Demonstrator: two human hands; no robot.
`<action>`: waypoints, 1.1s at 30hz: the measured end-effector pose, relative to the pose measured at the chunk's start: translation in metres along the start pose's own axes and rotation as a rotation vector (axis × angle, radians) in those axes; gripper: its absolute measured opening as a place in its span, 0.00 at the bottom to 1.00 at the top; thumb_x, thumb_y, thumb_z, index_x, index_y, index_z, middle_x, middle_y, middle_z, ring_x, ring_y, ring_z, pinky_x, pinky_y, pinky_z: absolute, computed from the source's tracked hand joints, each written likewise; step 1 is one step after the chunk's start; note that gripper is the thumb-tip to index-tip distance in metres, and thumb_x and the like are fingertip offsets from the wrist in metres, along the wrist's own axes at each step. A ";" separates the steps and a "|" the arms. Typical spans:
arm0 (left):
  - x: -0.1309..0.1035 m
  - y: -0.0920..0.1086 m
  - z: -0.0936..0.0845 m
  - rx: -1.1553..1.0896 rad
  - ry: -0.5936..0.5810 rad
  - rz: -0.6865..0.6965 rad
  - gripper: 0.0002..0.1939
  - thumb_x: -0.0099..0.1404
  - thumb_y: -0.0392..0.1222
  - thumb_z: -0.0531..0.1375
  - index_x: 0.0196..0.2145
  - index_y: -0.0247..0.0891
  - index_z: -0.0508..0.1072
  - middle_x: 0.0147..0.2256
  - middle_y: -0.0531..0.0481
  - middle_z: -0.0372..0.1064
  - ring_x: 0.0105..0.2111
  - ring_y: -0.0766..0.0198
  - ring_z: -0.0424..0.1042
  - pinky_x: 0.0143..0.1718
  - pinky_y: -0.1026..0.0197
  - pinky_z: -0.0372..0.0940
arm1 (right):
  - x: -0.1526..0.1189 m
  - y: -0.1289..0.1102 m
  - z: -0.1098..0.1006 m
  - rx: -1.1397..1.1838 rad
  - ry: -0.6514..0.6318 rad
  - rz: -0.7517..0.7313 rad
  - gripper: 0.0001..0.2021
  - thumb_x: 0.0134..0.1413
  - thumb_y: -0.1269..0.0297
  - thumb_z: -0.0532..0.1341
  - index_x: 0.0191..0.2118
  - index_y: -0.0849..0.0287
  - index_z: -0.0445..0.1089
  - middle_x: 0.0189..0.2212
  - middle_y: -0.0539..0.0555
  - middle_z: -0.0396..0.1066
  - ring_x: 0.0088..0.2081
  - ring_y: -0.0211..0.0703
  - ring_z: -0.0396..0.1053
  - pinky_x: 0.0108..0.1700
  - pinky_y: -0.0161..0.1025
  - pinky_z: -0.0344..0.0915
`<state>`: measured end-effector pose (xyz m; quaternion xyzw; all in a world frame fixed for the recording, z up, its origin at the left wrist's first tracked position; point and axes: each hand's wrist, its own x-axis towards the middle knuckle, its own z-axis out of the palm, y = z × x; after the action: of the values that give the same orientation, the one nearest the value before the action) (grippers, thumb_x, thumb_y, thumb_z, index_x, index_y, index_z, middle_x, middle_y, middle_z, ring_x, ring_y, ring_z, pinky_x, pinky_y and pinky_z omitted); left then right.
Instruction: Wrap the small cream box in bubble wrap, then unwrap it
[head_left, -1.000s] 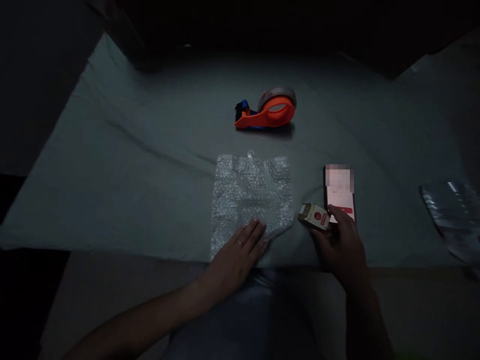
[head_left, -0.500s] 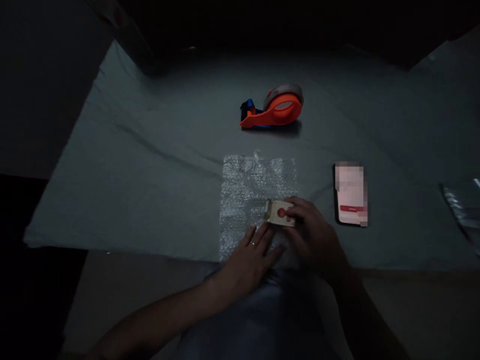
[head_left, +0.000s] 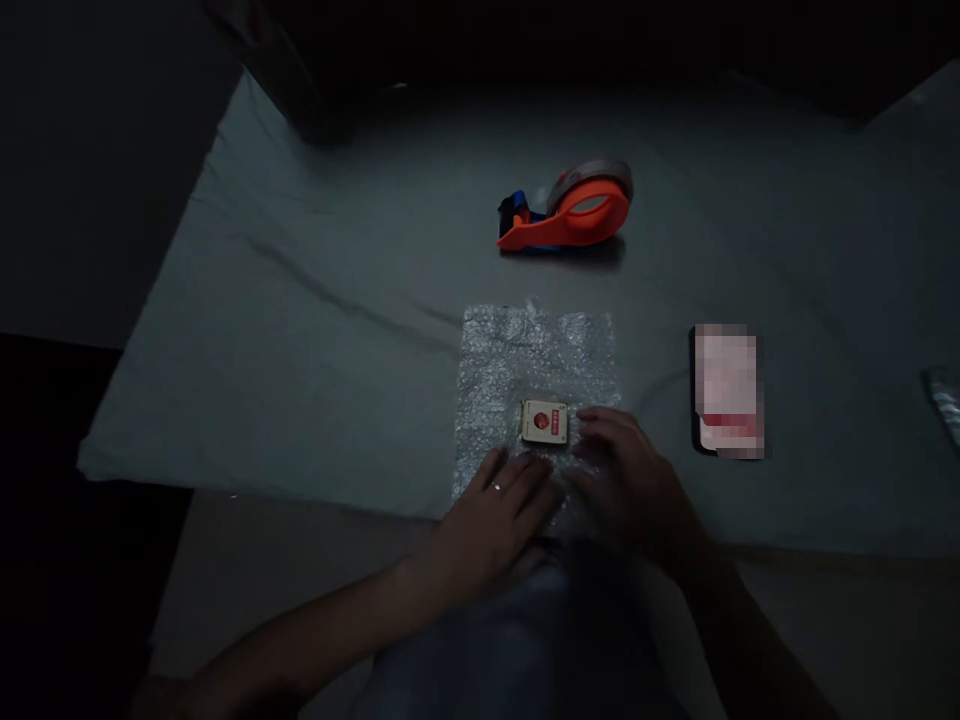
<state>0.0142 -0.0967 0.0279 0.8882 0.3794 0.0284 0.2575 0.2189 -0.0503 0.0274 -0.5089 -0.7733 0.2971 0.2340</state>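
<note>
Small box [head_left: 545,422] w/ red print lies flat on the bubble wrap [head_left: 491,365], closer to the wrap's near edge than the far one. Long axis looks roughly left-to-right AFAICT. R hand [head_left: 626,468] is just off its right end, thumb & fingers apart, nothing in the grip. L hand [head_left: 506,505] rests on the wrap just below it, fingers extended, not holding the box. Can't call which is nearer tbh.

From here, the tablecloth [head_left: 300,400] looks matt and softly creased. The clear plastic sheet [head_left: 495,370] is crinkled, glinting all over; the small box [head_left: 544,423] seems smooth card, the tape dispenser [head_left: 555,232] smooth plastic, the ring [head_left: 496,487] shiny metal.
</note>
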 end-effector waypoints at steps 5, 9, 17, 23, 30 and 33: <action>-0.015 -0.011 -0.003 0.019 0.034 -0.086 0.30 0.63 0.43 0.60 0.61 0.33 0.58 0.61 0.35 0.57 0.62 0.44 0.56 0.61 0.36 0.54 | -0.019 -0.003 -0.021 -0.151 -0.363 -0.143 0.17 0.47 0.59 0.66 0.43 0.58 0.68 0.40 0.58 0.74 0.40 0.50 0.73 0.39 0.46 0.73; -0.015 -0.013 -0.011 -0.060 0.192 -0.087 0.17 0.65 0.35 0.56 0.52 0.33 0.67 0.54 0.37 0.67 0.56 0.51 0.65 0.56 0.46 0.64 | -0.020 0.006 -0.022 -0.168 -0.289 -0.133 0.04 0.56 0.69 0.57 0.35 0.57 0.69 0.38 0.57 0.75 0.38 0.45 0.73 0.37 0.42 0.71; 0.023 -0.032 -0.042 -0.321 0.624 -0.261 0.04 0.65 0.35 0.56 0.35 0.35 0.71 0.37 0.45 0.74 0.41 0.61 0.73 0.44 0.59 0.68 | 0.012 0.010 -0.018 0.054 0.044 0.103 0.08 0.61 0.63 0.55 0.32 0.56 0.68 0.29 0.50 0.73 0.32 0.39 0.71 0.34 0.35 0.65; 0.053 -0.050 -0.030 -0.743 0.500 -0.405 0.09 0.60 0.42 0.63 0.27 0.36 0.68 0.44 0.46 0.75 0.45 0.60 0.74 0.47 0.58 0.66 | 0.031 0.018 -0.002 0.022 0.110 0.221 0.09 0.58 0.61 0.56 0.30 0.58 0.69 0.24 0.49 0.70 0.27 0.38 0.67 0.30 0.35 0.61; 0.061 -0.057 -0.025 -0.916 0.476 -0.504 0.11 0.60 0.45 0.62 0.27 0.36 0.68 0.33 0.49 0.75 0.33 0.65 0.73 0.37 0.63 0.65 | 0.025 0.020 0.005 -0.078 0.258 0.164 0.04 0.58 0.63 0.57 0.34 0.56 0.67 0.31 0.53 0.72 0.35 0.44 0.71 0.38 0.40 0.66; 0.063 -0.059 -0.023 -0.938 0.458 -0.501 0.11 0.59 0.44 0.62 0.26 0.36 0.68 0.32 0.50 0.74 0.32 0.66 0.72 0.36 0.64 0.64 | 0.019 0.006 0.006 -0.207 0.328 -0.074 0.04 0.56 0.67 0.58 0.38 0.55 0.67 0.39 0.56 0.72 0.45 0.49 0.69 0.49 0.48 0.64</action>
<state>0.0142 -0.0095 0.0109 0.5334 0.5708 0.3232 0.5341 0.2111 -0.0323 0.0201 -0.5429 -0.7694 0.1204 0.3143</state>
